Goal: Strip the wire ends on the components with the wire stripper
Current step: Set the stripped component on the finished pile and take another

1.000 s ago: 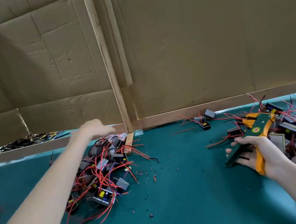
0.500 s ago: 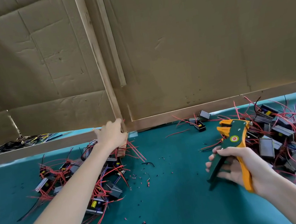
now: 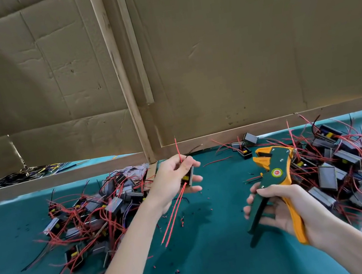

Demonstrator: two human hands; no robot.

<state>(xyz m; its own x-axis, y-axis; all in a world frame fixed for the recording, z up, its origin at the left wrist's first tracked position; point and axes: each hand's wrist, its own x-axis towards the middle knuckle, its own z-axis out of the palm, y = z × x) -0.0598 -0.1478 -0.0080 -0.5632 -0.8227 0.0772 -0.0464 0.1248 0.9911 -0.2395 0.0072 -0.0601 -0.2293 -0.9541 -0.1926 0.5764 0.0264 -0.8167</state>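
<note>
My left hand (image 3: 174,180) holds one small black component (image 3: 189,176) with a yellow tag above the table's middle. Two red wires (image 3: 173,217) hang down from it and one red wire sticks up past my fingers. My right hand (image 3: 284,206) grips the green and orange wire stripper (image 3: 272,170) by its handles, its jaws pointing up and left, a short way to the right of the component. The stripper's jaws hold nothing.
A heap of components with red wires (image 3: 93,218) lies at the left on the teal table (image 3: 208,261), another heap (image 3: 344,168) at the right. Three loose components (image 3: 244,146) lie by the cardboard wall (image 3: 234,58). Snipped insulation bits dot the table.
My left hand left the far edge of the left heap and came toward the middle, now holding a component. My right hand brought the stripper left and up, away from the right heap.
</note>
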